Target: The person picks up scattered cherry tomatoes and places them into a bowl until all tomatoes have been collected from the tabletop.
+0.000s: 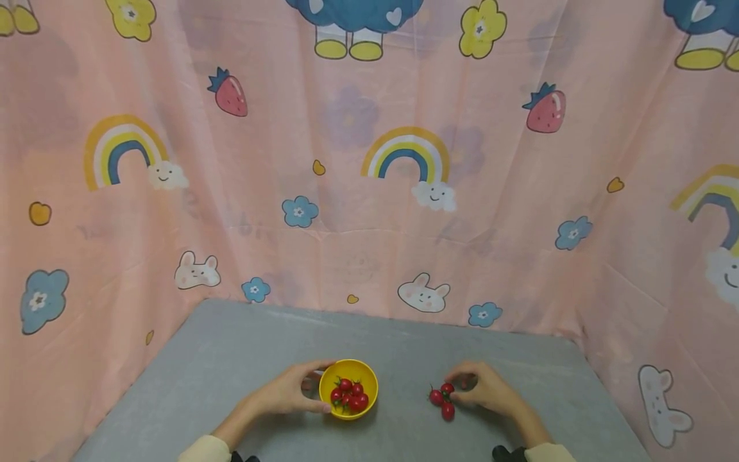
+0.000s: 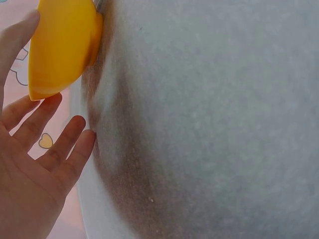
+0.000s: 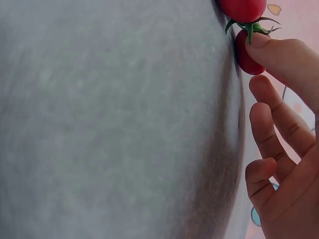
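Observation:
My left hand [image 1: 293,389] holds a yellow bowl [image 1: 372,376] at its left side, thumb near the front and fingers at the back. Inside the bowl lie several red cherry tomatoes [image 1: 358,403] with green stems. To the right, three more cherry tomatoes sit close together on the table. My right hand [image 1: 487,387] pinches the back one, a cherry tomato [image 1: 447,388], between thumb and index finger. In the right wrist view the thumb lies over this tomato [image 3: 244,57], and the other fingers are loosely bent. The left wrist view shows the bowl's outer wall [image 2: 62,45] against the fingertips.
A grey table [image 1: 254,346] carries the bowl and the tomatoes. Behind it and at both sides hangs a pink curtain [image 1: 346,256] printed with rainbows, flowers and strawberries. Pale sleeves [image 1: 204,449] show at the front edge of the view.

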Tool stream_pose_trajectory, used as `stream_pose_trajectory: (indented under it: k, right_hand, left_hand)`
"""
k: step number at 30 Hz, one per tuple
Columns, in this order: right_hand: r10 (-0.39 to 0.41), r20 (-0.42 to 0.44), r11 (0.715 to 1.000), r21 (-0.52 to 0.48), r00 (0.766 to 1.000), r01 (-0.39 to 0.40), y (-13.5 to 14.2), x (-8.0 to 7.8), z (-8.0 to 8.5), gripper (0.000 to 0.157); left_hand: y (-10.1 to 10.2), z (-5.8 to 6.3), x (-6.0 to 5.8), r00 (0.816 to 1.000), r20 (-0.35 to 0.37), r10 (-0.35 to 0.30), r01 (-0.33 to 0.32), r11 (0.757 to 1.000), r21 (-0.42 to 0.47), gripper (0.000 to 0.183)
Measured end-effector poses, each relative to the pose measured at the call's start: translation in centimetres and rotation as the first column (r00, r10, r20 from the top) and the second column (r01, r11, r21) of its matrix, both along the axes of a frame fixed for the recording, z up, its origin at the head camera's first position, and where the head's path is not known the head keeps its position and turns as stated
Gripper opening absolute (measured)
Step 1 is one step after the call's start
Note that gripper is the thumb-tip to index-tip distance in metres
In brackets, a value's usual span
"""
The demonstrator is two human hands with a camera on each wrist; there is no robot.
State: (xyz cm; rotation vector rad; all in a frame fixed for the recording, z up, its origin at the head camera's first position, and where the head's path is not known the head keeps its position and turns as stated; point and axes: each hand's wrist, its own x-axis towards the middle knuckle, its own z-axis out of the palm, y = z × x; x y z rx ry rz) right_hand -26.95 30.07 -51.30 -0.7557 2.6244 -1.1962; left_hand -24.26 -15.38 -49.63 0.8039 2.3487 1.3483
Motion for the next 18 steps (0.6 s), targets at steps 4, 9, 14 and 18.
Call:
stream_pose_trajectory:
  k: [4, 9, 14, 18]
  right_hand:
    - [-0.008, 0.012, 1.000, 0.003, 1.000, 0.008, -0.12, -0.03, -0.03, 0.021]
    - [-0.004, 0.016, 1.000, -0.004, 1.000, 0.004, -0.10, 0.00, 0.07, 0.023]
    - [-0.009, -0.004, 1.000, -0.029, 1.000, 0.009, 0.36, 0.02, 0.22, 0.035]
    - [0.005, -0.015, 0.999, -0.052, 1.000, -0.005, 0.77, 0.19, 0.34, 0.043]
  left_hand:
    - [0.09, 0.01, -0.01, 1.000, 0.003, 0.006, -0.006, 1.000, -0.004, 0.075]
    - [0.15, 0.02, -0.02, 1.000, 0.007, 0.009, -0.009, 1.000, -0.007, 0.075]
    - [0.18, -0.01, -0.01, 1.000, 0.001, 0.013, -0.013, 1.000, -0.017, 0.076]
    - [0.11, -0.09, -0.02, 1.000, -0.003, 0.011, -0.011, 1.000, -0.019, 0.075]
